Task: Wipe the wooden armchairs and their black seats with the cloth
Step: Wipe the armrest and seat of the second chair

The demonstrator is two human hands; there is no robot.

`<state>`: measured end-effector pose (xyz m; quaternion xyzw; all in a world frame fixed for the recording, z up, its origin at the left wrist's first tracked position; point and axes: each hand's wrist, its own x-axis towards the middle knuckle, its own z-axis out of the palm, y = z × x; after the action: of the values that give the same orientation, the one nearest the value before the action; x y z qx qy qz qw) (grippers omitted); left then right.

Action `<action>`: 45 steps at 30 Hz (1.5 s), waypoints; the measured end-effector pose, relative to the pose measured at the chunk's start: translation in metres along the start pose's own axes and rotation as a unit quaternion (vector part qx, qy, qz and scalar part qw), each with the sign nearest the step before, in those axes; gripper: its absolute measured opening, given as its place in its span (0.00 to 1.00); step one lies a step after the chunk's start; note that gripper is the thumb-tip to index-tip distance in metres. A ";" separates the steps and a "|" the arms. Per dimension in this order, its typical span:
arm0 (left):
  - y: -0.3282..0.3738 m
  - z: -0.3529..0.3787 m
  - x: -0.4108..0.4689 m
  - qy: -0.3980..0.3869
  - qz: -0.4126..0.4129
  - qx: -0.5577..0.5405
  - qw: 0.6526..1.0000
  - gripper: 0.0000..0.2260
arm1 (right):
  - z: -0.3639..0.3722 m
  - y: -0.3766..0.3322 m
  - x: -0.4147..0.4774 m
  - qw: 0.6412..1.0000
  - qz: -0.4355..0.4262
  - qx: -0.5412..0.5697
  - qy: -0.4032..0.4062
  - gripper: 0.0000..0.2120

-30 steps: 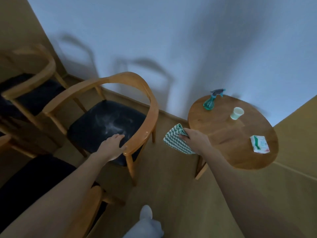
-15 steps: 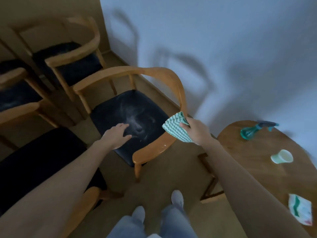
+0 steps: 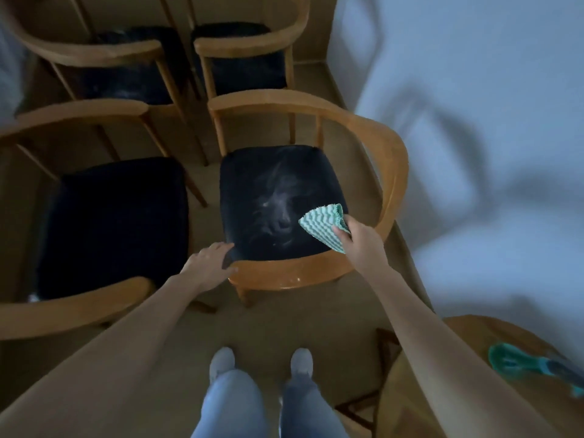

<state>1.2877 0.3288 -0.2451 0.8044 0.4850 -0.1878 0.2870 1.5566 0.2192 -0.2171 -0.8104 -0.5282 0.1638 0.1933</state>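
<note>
- Head view looks down on the nearest honey-coloured wooden armchair with a curved back rail [image 3: 395,172], which stands straight in front of the person.
- Its padded black seat [image 3: 252,184] carries pale, whitish smears around the middle.
- The right hand [image 3: 360,238] pinches a folded green-and-white zigzag cloth [image 3: 322,224] between thumb and curled fingers, over the right front part of that seat; whether the cloth touches the padding cannot be told.
- The left hand [image 3: 210,263] lies with relaxed fingers over the seat's front left corner, its thumb against the wooden front rail.
- A second wooden armchair with a black seat [image 3: 117,222] stands just beside the first, on the left, and two more armchairs [image 3: 246,45] stand behind them.
- A round brown wooden table [image 3: 407,399] sits at the lower right, with a teal plastic spray bottle [image 3: 512,363] on it.
- Pale blue trouser legs [image 3: 234,406] and light shoes [image 3: 221,358] show at the bottom.
</note>
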 end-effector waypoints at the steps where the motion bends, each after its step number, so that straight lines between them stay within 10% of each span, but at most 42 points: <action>1: -0.002 0.008 -0.003 -0.004 -0.011 -0.007 1.000 0.30 | 0.003 0.005 -0.001 1.000 -0.008 0.002 0.005 0.15; 10: -0.012 0.058 0.016 0.004 -0.040 -0.069 0.997 0.40 | 0.102 0.035 -0.035 0.963 -0.164 -0.091 -0.193 0.23; 16: -0.029 0.069 0.034 0.001 0.004 -0.118 0.993 0.40 | 0.137 0.045 -0.040 0.965 -0.171 -0.148 -0.135 0.35; 32: -0.080 0.070 0.013 0.033 -0.025 -0.206 0.978 0.28 | 0.200 -0.094 -0.016 0.930 -0.227 -0.209 -0.198 0.29; 45: -0.030 0.064 0.034 0.031 0.008 -0.244 0.969 0.24 | 0.129 0.059 -0.036 0.953 -0.111 -0.235 -0.158 0.28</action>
<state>1.2756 0.3216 -0.3220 0.7192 0.5184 -0.0362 0.4612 1.5284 0.1826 -0.3557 -0.7326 -0.6624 0.1389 -0.0715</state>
